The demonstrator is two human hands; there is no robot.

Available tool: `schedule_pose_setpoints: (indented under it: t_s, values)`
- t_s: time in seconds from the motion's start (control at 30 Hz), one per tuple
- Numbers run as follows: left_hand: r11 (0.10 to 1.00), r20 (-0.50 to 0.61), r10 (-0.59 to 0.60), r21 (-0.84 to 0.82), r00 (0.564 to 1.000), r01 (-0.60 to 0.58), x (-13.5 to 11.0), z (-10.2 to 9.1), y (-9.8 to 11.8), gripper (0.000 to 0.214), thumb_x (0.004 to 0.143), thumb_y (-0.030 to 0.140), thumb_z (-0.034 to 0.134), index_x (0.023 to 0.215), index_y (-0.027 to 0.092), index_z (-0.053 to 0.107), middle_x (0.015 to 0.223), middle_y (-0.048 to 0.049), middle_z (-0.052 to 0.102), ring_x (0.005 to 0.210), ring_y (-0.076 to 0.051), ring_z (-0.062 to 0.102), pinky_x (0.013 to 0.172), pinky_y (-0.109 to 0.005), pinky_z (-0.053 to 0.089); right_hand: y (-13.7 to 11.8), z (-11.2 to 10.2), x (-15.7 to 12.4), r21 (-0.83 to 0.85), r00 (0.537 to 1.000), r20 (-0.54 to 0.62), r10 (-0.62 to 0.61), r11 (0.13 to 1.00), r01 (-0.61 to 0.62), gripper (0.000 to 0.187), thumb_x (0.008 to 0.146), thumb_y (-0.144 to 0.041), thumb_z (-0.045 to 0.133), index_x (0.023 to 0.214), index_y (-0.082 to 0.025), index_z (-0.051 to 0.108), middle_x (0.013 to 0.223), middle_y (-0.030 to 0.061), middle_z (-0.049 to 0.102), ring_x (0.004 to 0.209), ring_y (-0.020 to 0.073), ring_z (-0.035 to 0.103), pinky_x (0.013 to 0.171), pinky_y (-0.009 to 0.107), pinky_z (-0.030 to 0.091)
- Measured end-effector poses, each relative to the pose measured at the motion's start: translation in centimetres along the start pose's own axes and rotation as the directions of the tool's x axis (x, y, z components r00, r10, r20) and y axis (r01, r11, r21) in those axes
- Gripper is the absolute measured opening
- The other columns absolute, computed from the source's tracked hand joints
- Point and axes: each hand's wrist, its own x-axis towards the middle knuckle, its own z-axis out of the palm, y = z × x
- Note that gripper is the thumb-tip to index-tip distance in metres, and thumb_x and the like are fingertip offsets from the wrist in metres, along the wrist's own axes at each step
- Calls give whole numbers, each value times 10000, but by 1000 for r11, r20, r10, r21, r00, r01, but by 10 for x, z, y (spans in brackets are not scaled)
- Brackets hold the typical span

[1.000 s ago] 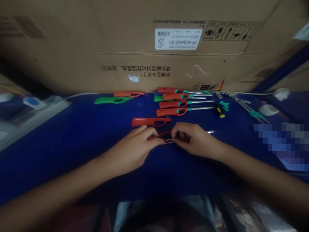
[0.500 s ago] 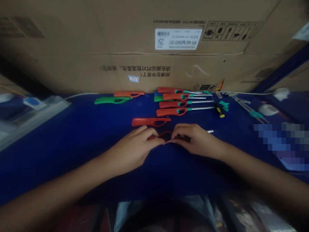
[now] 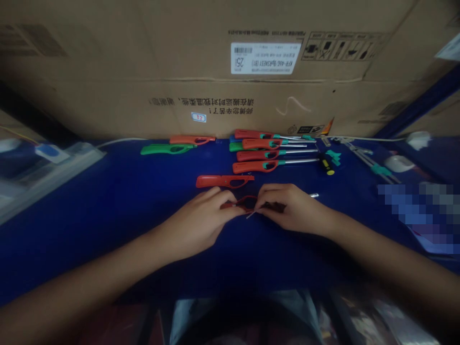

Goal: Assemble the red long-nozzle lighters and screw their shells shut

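My left hand (image 3: 204, 218) is closed around a red lighter casing (image 3: 247, 197); its looped trigger end shows between my hands, and the rest is hidden by my fingers. My right hand (image 3: 293, 208) is closed at the casing's other end, with thumb and finger pinching a thin pale strip (image 3: 250, 215), perhaps a wire. Beyond that hand a short metal tube tip (image 3: 315, 195) sticks out; whether the fingers touch it I cannot tell. Just behind my hands lies a separate red casing half (image 3: 215, 181).
Several lighters (image 3: 257, 166) with metal tubes lie in a stack at the back. Left of them are a green casing (image 3: 167, 149) and an orange casing (image 3: 190, 140). A black-and-yellow screwdriver (image 3: 327, 165) and teal parts (image 3: 335, 156) lie to the right. A cardboard box (image 3: 125, 62) stands behind.
The thin strip's free end has dipped slightly toward me between my fingers, and a little more of the casing's loop shows. Both hands stay in nearly the same place.
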Motion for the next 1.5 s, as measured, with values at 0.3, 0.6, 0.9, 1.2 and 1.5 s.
schedule_pose_setpoints:
  t_s: [0.3,0.6,0.9,1.2,1.5]
  values:
    - [999,-18,-28,-34,999,27,0,0,0,401,968,96,492,1297,281,625,1205,-46,616,1132,-223,556,998,-407,501,-3,0,-2,-97,999,-6,-37,995,37,158,925,-134,559,933,-174,712,896,43,656,725,120,606,663,240,466]
    - [999,1,-26,36,1000,26,1,0,-2,417,978,108,485,1320,300,625,1219,-34,644,1118,-231,566,993,-411,510,-1,6,-2,-131,999,-29,-14,991,10,171,927,-139,544,923,-174,711,892,44,646,708,116,597,656,240,465]
    - [997,-50,24,77,998,-20,0,3,-7,450,959,82,492,1334,304,603,1245,-43,632,1132,-234,578,986,-411,522,-4,-15,-3,-92,980,-78,-181,980,174,306,950,-315,600,1225,-185,629,1100,101,665,970,193,654,858,318,529]
    - [995,-68,55,82,996,-49,0,4,-11,437,966,102,466,1338,287,599,1298,-57,616,1178,-240,578,991,-424,534,79,-102,-21,-385,561,-628,539,411,-826,230,896,-243,565,1083,-128,635,1067,194,653,982,300,656,827,388,494]
    - [998,-128,65,36,990,-61,0,3,-15,333,980,184,514,1271,273,649,1260,-47,660,1151,-209,634,1009,-381,534,117,-121,-42,-289,384,-535,752,265,-920,132,765,-204,678,659,-153,617,756,161,645,805,287,674,692,375,465]
